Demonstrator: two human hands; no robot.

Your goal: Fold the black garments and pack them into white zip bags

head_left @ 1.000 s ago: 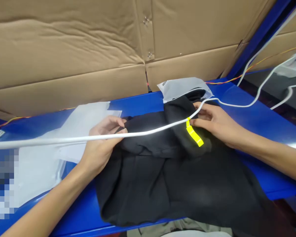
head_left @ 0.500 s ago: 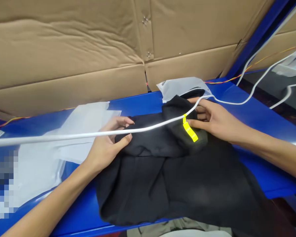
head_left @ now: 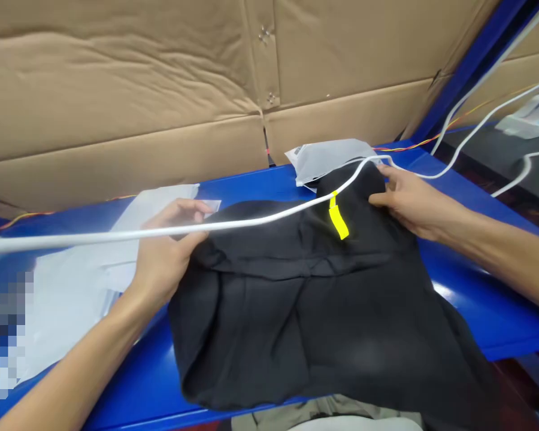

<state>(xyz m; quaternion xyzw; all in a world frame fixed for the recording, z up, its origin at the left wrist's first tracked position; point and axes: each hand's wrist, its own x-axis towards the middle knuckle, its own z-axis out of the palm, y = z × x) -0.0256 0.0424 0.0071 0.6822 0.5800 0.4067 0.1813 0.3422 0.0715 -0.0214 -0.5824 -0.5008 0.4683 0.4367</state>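
A black garment (head_left: 336, 305) of smooth cloth lies across the blue table, its lower part hanging over the near edge. My left hand (head_left: 166, 245) has thumb and fingers closed at its upper left corner. At the upper right edge my right hand (head_left: 399, 197) pinches the cloth between thumb and fingers. The cloth between both hands is spread, with creases across the middle. A white cable (head_left: 251, 222) passes in front of the garment and my left hand. From the cable hangs a yellow tag (head_left: 339, 221).
Behind the garment lies a translucent plastic bag (head_left: 332, 157). More white plastic bags (head_left: 72, 299) lie on the left of the blue table (head_left: 485, 305). A cardboard wall (head_left: 161, 78) stands along the back, and a blue post (head_left: 458, 66) rises at the right.
My hands have moved apart, left hand to the left and right hand to the right and slightly up. The bunched upper cloth is now stretched flatter. The cable has shifted up.
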